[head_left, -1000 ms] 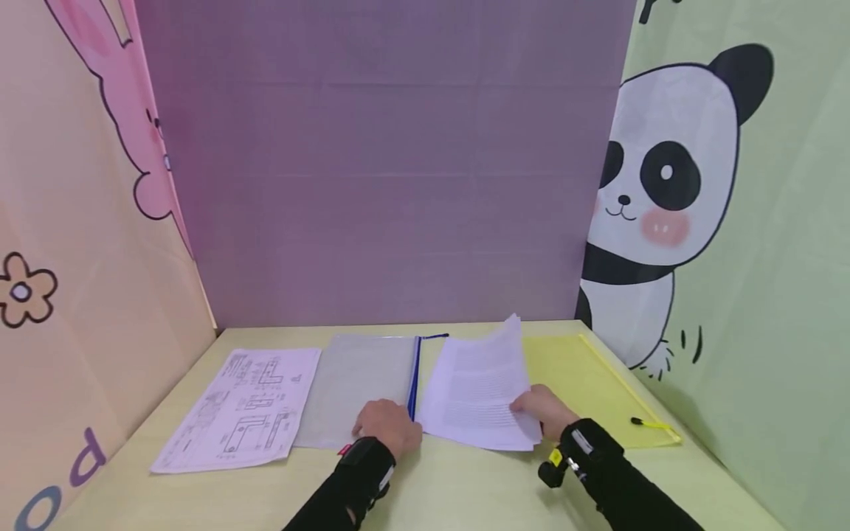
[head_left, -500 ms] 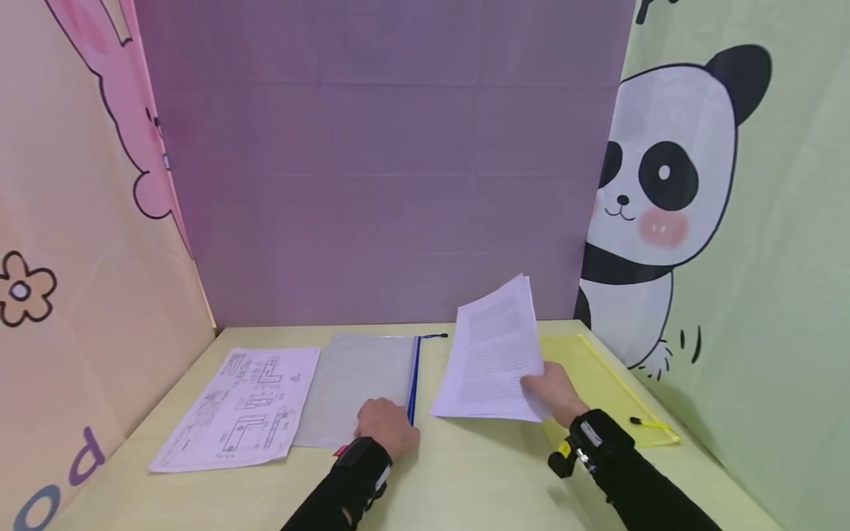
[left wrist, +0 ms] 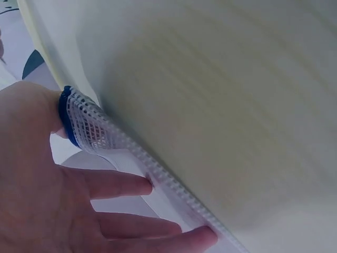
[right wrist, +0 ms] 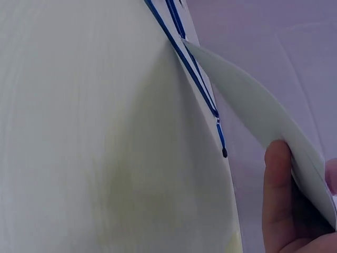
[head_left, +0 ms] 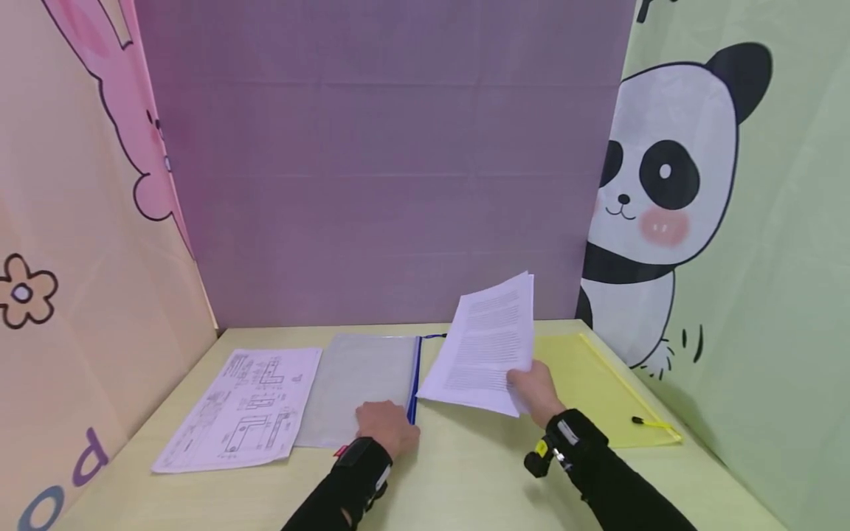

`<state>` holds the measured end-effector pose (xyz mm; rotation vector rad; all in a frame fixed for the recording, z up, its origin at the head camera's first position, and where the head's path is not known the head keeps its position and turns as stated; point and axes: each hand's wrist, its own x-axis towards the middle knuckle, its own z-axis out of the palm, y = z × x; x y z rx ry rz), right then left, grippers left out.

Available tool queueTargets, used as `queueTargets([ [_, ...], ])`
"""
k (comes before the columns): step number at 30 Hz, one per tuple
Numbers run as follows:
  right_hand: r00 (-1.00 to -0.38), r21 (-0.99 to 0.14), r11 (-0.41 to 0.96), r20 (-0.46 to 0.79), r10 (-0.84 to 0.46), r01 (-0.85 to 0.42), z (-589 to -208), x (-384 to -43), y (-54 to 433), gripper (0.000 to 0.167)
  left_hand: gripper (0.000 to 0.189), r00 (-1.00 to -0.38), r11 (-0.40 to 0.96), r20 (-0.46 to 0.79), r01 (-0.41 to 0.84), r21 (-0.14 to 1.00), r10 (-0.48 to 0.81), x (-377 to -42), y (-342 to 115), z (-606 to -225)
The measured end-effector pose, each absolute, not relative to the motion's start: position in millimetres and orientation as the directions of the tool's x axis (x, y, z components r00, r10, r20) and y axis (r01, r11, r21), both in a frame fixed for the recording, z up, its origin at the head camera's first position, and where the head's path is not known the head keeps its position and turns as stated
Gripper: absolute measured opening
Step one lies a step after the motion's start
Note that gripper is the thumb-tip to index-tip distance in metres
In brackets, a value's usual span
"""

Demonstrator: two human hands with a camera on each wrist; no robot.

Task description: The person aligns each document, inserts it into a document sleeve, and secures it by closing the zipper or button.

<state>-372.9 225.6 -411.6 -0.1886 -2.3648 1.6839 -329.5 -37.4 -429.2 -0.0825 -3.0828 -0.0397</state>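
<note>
My left hand [head_left: 388,429] grips the near right corner of a clear mesh zip pouch [head_left: 361,376] with a blue zip edge. In the left wrist view the thumb lies at the blue edge of the pouch [left wrist: 92,126], fingers beneath the mesh. My right hand [head_left: 536,391] pinches the right edge of several printed sheets [head_left: 481,343], tilted above the table. In the right wrist view the blue zip edges [right wrist: 197,79] stand apart, and the corner of the sheets [right wrist: 237,95] is at the gap; how far it reaches inside cannot be told.
Left of the clear pouch lies a sheet with technical drawings [head_left: 259,413], at the pouch's edge. A yellow zip pouch [head_left: 591,391] lies flat at the right, behind the right hand. A purple backdrop [head_left: 392,169] rises behind the table [head_left: 458,487].
My right hand has lifted the printed sheets off the table, away from the yellow pouch, then shifted left so their corner reaches the blue zip edge. My left hand stays at the pouch corner.
</note>
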Motion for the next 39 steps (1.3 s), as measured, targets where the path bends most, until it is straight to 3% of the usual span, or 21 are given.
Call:
queueTargets([
  [4,-0.961,-0.941,0.337,0.112,0.252,-0.022,-415,-373,217,0.044,0.034,-0.998,0.989,0.057,0.033,0.141,0.025,-329,-39,-427],
  [8,-0.962,-0.944,0.330,0.103,0.252,-0.014,-418,-371,208,0.044,0.033,-0.998,0.984,0.058,0.035,0.173,0.025,-328,-40,-426],
  [27,-0.995,-0.969,0.246,-0.006,0.095,0.029,-427,-354,188,0.049,0.042,-0.992,0.997,0.124,0.045,0.059,0.037,-327,-40,-429],
  [39,-0.996,-0.978,0.188,-0.090,0.014,0.091,-437,-351,194,0.045,0.048,-0.988,0.986,0.118,-0.078,0.148,-0.096,-328,-32,-428],
])
